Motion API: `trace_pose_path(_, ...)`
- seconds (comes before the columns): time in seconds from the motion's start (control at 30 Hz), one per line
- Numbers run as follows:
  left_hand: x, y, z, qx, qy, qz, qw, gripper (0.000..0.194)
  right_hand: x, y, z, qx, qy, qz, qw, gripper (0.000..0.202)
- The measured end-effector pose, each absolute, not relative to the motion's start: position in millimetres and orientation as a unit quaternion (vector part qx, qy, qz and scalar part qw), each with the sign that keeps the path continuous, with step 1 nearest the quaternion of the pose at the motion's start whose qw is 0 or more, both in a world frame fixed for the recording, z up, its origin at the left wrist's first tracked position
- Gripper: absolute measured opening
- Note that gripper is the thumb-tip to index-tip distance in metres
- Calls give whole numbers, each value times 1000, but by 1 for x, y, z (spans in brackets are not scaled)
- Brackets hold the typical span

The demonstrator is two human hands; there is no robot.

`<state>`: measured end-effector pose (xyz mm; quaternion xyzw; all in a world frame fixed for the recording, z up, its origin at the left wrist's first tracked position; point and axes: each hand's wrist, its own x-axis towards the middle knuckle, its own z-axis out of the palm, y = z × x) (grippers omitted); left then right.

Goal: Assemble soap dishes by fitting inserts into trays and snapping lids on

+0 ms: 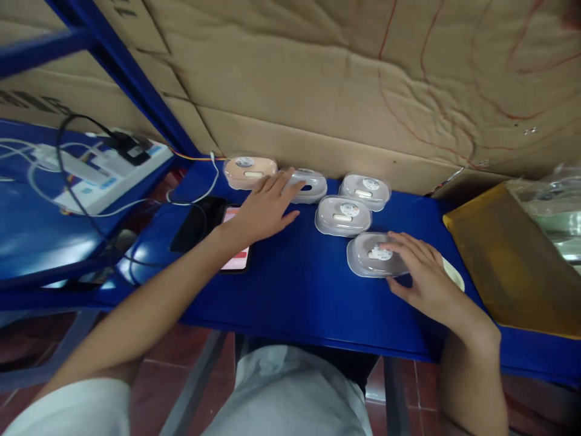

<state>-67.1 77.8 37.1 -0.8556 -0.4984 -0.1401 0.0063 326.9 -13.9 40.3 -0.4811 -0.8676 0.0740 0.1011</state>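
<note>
Several clear-lidded oval containers stand on the blue table [290, 290]. My left hand [267, 209], fingers spread, is over the near side of a grey container [313, 186] beside a peach one [247, 171] at the back. Whether it touches the grey one I cannot tell. My right hand [420, 266] has its fingers apart on the right end of the nearest container [363, 257], thumb at the front edge. Two more containers, one in the middle [333, 221] and one behind it [363, 200], sit between my hands.
A lit phone [236, 260] and a dark one [195, 224] lie left, near a power strip [95, 191] with cables. A yellow-brown box [517, 260] stands right. A pale rounded item [454, 275] lies behind my right hand. Cardboard [295, 85] walls the back.
</note>
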Motion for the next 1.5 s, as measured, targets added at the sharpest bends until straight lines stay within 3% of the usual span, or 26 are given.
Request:
trace_pose_path(0.13,-59,107,43,-849,-521,-87,0,79,340,-8,33,-503,-854,53,121,53)
trace_pose_path(0.33,-47,104,40,-846,-521,-105,28,66,350,13,18,-539,-827,-16,161,54)
trace_pose_path(0.5,-45,82,41,-836,-523,-157,57,44,371,7,33,-577,-787,-21,218,62)
trace_pose_path(0.67,-49,37,41,-857,-472,-201,56,40,388,-47,26,-697,-701,-73,130,54)
trace_pose_path(0.83,-48,-38,34,-889,-395,-230,-15,38,374,-113,3,-645,-752,-74,114,46)
trace_pose_path(1.0,-34,-87,27,-911,-340,-221,-78,41,315,-140,16,-539,-832,-1,134,50)
trace_pose_path(1.1,-26,-88,18,-920,-320,-209,-82,46,274,-118,25,-422,-891,83,147,52)
trace_pose_path(1.2,-29,-80,8,-921,-336,-189,-59,40,243,-71,32,-354,-908,120,187,40)
trace_pose_path(1.27,-37,-77,1,-912,-363,-185,-51,31,225,-32,38,-345,-915,88,191,34)
trace_pose_path(1.43,-57,-85,-4,-887,-407,-216,-43,22,164,62,53,-352,-930,-9,104,28)
trace_pose_path(1.5,-61,-88,-3,-885,-409,-220,-41,22,138,86,51,-365,-927,-32,85,36)
